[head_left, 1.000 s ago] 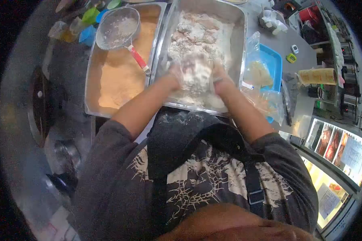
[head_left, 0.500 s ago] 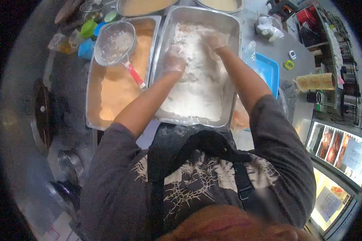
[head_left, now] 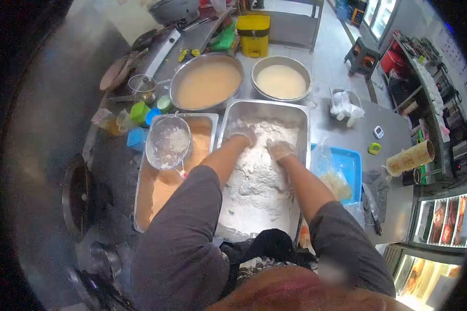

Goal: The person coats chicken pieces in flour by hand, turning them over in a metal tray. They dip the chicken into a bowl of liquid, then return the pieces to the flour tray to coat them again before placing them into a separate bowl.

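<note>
A deep steel tray (head_left: 305, 171) of lumpy white powder, which looks like flour (head_left: 259, 181), stands in front of me. Both my hands wear thin clear gloves and are in the tray's far half. My left hand (head_left: 244, 136) touches the powder near the left wall, its fingers mostly sunk out of sight. Close beside it, my right hand (head_left: 280, 149) presses into the heap near the middle, fingertips hidden in powder. Whether either hand grips anything underneath does not show.
On the left, a round sieve (head_left: 167, 142) rests over a tray of orange-tan powder (head_left: 163, 192). Two bowls of pale liquid, a larger bowl (head_left: 206, 83) and a smaller bowl (head_left: 280, 82), stand behind. A blue tray (head_left: 350, 166) and plastic-film roll (head_left: 410, 158) lie to the right.
The view has tilted up, showing more of the room beyond. My hands have come closer together toward the tray's far end, and the powder's near part is more churned.
</note>
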The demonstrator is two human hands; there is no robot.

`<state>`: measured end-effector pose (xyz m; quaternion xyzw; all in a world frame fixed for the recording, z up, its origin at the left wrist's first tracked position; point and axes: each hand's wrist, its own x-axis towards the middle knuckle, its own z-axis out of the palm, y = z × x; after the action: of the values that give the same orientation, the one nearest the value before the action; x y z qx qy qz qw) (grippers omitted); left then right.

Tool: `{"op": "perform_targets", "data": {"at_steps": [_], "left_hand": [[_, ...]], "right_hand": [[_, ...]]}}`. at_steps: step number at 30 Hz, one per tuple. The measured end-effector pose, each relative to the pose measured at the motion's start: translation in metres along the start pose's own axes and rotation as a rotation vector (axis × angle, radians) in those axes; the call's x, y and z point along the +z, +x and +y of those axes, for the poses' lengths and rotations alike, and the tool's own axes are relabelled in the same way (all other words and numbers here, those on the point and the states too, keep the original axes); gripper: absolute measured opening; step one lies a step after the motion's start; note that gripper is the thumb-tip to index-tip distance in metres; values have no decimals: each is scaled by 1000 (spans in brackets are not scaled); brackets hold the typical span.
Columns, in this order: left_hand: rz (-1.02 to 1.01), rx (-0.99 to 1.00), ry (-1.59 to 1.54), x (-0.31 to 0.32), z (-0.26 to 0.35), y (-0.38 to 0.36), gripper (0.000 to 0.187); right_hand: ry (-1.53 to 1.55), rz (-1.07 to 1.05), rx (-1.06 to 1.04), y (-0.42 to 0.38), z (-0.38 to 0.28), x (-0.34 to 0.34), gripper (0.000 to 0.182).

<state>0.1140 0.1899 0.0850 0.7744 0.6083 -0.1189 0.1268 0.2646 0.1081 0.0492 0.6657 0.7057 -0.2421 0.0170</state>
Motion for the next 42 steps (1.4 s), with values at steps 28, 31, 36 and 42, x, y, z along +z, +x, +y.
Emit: {"op": "perform_targets", "data": {"at_steps": [28,31,36,42], "left_hand": [[86,-190,-438,128,-61,-189,40],[-381,111,-11,127,-60,-244,38],[-805,574,-24,146,-68,-247,34],[-799,-81,-1252,165,-66,-249,22]], "right_hand": [[1244,125,671,-162,-42,67,47],[1153,-24,638,-191,-26,126,46],[1359,-111,805,-195,-20,178,37],[2065,-291,787,-182,-60,169,28]]}}
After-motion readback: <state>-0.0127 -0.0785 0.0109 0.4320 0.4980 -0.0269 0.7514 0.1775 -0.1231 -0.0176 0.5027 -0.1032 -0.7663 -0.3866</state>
